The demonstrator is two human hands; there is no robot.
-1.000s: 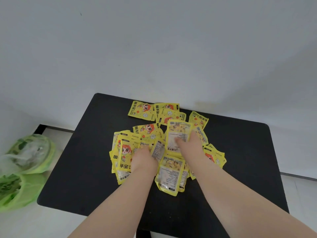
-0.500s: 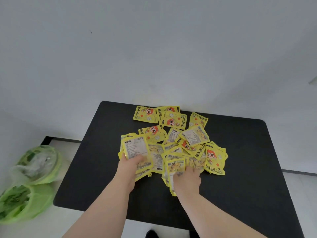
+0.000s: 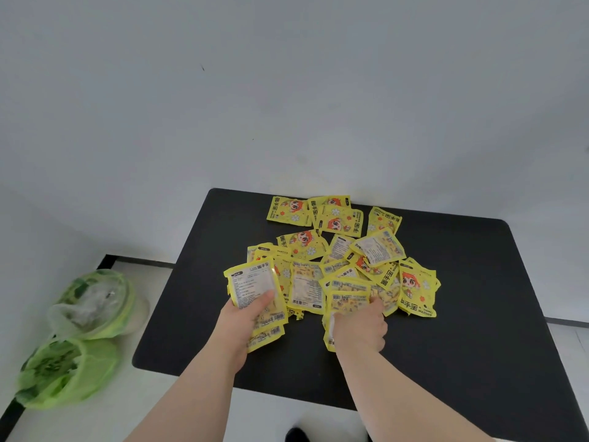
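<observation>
Several yellow hand-warmer packets (image 3: 338,250) lie in a loose heap on a black table (image 3: 462,314). My left hand (image 3: 240,320) grips a small stack of packets (image 3: 255,285) at the heap's left edge, thumb on the top one, whose printed back faces up. At the near edge of the heap, my right hand (image 3: 360,330) holds another packet (image 3: 347,301), its fingers curled around the lower end. Three more packets (image 3: 314,213) lie apart near the table's far edge.
Two green plastic bags (image 3: 79,333) sit on the pale floor left of the table. A grey wall rises right behind the table. The table's right and near parts show bare black surface. A dark shoe tip (image 3: 296,435) shows below the table edge.
Both hands drew back from the heap's middle to its near edge. My left hand took up a stack of packets, and my right hand took hold of one near the front.
</observation>
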